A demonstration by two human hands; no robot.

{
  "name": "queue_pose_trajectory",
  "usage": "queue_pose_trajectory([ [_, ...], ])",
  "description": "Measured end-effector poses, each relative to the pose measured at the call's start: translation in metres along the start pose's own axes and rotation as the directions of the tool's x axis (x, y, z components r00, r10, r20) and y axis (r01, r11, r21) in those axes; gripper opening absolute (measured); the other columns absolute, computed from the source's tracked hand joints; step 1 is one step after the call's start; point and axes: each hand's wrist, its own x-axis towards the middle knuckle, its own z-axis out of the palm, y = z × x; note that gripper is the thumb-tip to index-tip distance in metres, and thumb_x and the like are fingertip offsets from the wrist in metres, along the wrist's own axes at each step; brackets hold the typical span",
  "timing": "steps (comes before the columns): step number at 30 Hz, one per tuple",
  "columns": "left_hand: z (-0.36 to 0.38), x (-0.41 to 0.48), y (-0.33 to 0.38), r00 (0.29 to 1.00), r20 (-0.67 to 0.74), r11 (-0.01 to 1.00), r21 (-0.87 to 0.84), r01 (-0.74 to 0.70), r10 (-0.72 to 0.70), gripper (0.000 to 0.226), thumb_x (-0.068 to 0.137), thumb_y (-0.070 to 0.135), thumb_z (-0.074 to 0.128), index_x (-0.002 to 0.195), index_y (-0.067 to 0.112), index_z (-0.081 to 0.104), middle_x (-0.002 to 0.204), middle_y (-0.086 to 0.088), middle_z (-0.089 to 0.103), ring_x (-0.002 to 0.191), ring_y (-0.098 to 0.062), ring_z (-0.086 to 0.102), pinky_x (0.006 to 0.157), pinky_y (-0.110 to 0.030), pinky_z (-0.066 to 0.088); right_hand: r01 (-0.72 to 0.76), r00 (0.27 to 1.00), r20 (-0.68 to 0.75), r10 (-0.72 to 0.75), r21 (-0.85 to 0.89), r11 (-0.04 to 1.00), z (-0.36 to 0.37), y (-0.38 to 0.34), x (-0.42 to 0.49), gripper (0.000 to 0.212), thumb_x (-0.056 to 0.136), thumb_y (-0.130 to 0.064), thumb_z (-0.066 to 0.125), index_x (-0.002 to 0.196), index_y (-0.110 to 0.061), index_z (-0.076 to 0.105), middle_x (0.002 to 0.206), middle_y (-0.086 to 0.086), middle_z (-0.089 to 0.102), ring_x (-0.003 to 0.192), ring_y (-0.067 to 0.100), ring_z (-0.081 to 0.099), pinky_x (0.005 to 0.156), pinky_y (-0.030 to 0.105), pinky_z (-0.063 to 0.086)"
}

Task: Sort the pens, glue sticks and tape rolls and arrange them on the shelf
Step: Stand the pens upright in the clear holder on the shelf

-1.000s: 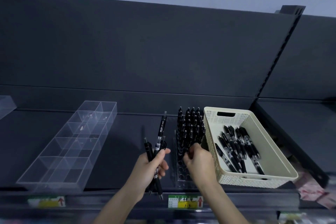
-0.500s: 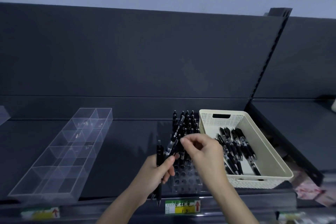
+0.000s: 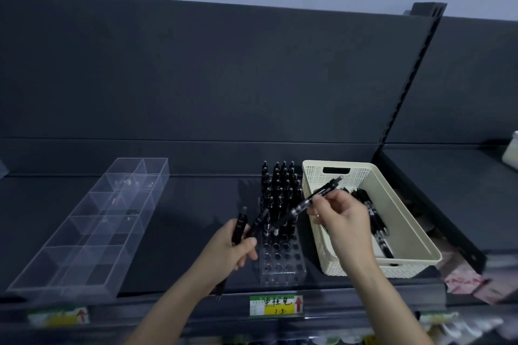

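While it grips perhaps two pens (image 3: 241, 224), the left hand (image 3: 234, 252) hides their middles.

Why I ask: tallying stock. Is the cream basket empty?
No, several black pens lie inside the cream basket.

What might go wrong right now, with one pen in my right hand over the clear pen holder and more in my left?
The black plastic pen pinched by the right hand is slanted, its lower tip near the upright black pens in the clear acrylic holder with round holes; it may knock them askew. The left hand grips spare black pens that splay apart; one might slip onto the dark shelf.
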Motion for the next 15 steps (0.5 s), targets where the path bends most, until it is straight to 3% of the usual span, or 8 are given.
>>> queue_pose_trajectory([
  [3,-0.003,0.0,-0.007,0.999,-0.051,1.0,0.011,0.012,-0.012,0.008,0.094,0.012,0.049,0.089,0.019,0.049,0.072,0.002,0.068,0.053,-0.004,0.049,0.056,-0.019,0.042,0.035,0.998,-0.04,-0.044,-0.208,0.978,-0.003,0.011,0.007,0.02,0.087,-0.01,0.059,0.067,-0.014,0.057,0.065,0.001,0.062,0.06,0.012,0.055,0.06,0.023,0.045],
  [7,0.0,-0.001,-0.008,0.998,-0.065,1.0,-0.024,-0.004,0.003,0.005,0.094,0.011,0.05,0.093,0.01,0.054,0.075,0.003,0.065,0.061,-0.005,0.053,0.06,-0.016,0.046,0.127,0.99,0.106,-0.088,-0.456,0.881,0.006,0.023,0.005,0.032,0.09,-0.013,0.056,0.063,-0.027,0.043,0.062,-0.009,0.053,0.056,0.003,0.047,0.051,0.012,0.038],
  [10,0.001,-0.002,-0.008,0.998,-0.068,0.997,-0.079,-0.009,0.004,0.01,0.095,0.014,0.048,0.096,0.019,0.057,0.08,0.0,0.064,0.067,-0.008,0.056,0.067,-0.021,0.049,0.224,0.968,0.233,-0.097,-0.611,0.759,0.015,0.033,0.003,0.019,0.093,-0.017,0.051,0.074,-0.017,0.048,0.07,-0.005,0.056,0.055,0.0,0.041,0.049,0.013,0.034],
  [12,0.001,-0.003,-0.009,0.998,-0.07,0.995,-0.1,-0.009,0.002,0.014,0.096,0.017,0.046,0.101,0.025,0.057,0.081,0.0,0.064,0.068,-0.008,0.056,0.068,-0.021,0.05,0.264,0.954,0.287,-0.086,-0.669,0.695,0.021,0.038,0.002,0.012,0.095,-0.018,0.047,0.086,-0.012,0.052,0.081,0.003,0.059,0.06,0.009,0.044,0.055,0.016,0.033],
  [15,0.001,-0.004,-0.01,0.997,-0.073,0.997,-0.08,-0.02,0.014,0.018,0.097,0.021,0.044,0.109,0.028,0.056,0.082,0.003,0.064,0.068,-0.004,0.056,0.068,-0.017,0.05,0.273,0.952,0.298,-0.074,-0.707,0.653,0.025,0.039,0.001,0.017,0.096,-0.019,0.042,0.08,-0.015,0.042,0.078,0.0,0.051,0.063,0.014,0.045,0.057,0.022,0.032],
])
